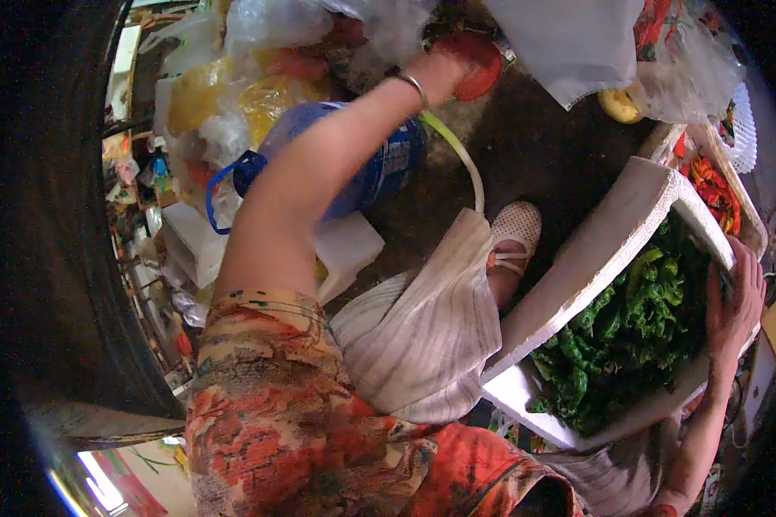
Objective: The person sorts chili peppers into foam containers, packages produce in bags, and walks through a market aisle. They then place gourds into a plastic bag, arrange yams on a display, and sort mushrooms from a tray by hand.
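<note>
My left hand (438, 76), blurred and with a bangle at the wrist, reaches forward to a round red object (482, 68). It is touching or just over that object, and its fingers are hidden. From beneath the hand, a pale green and white stalk-like strip (459, 150) curves down towards my trouser leg. My right hand (739, 294) grips the far-right rim of a white foam box (595, 258). Inside the box lie many green peppers (646, 291). The box is tilted beside my right leg.
A large blue plastic water bottle (388, 161) with a blue handle lies under my left forearm. Plastic bags (258, 97) and foam pieces (349, 249) lie at the left. Another foam box with red peppers (718, 194), a yellow round item (619, 105) and a hanging bag (569, 45) are at the upper right.
</note>
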Tool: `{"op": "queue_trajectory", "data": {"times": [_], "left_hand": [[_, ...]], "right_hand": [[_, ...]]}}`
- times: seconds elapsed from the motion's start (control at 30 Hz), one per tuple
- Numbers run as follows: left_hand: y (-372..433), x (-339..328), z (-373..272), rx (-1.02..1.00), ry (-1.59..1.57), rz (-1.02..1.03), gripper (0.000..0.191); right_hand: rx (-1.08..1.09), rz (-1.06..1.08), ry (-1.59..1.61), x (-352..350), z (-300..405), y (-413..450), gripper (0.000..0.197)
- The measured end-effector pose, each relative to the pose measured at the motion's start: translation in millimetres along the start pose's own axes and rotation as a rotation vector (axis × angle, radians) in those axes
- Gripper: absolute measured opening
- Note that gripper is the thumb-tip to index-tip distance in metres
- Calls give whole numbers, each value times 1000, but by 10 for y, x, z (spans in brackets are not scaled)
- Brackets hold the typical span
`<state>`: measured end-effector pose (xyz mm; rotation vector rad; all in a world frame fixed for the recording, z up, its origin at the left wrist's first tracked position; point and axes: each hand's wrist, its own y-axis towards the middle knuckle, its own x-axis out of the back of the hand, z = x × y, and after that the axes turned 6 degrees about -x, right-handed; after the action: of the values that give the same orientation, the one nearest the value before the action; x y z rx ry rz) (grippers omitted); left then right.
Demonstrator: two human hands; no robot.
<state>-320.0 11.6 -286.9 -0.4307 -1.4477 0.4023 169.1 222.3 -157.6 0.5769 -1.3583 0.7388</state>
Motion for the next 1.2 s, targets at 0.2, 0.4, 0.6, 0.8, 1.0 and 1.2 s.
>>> {"op": "queue_trajectory", "data": {"times": [0.2, 0.4, 0.6, 0.8, 1.0, 1.2], "left_hand": [[-275, -616, -1319, -290, 11, 204, 22], [-159, -1142, -1531, -463, 306, 119, 22], [-177, -865, -1532, -512, 293, 25, 17], [-364, 106, -1566, -428, 404, 101, 10], [-444, 1063, -1059, -260, 407, 63, 12], [-663, 1274, 146, 239, 498, 266, 42]], "right_hand": [[-8, -17, -13, 92, -54, -28, 39], [-37, -1, -3, 86, 41, -9, 39], [-47, -2, 61, 151, 152, 34, 43], [-30, 39, 100, 167, 140, 38, 52], [48, 12, 179, 236, 110, -22, 57], [52, 11, 218, 266, -44, -106, 84]]}}
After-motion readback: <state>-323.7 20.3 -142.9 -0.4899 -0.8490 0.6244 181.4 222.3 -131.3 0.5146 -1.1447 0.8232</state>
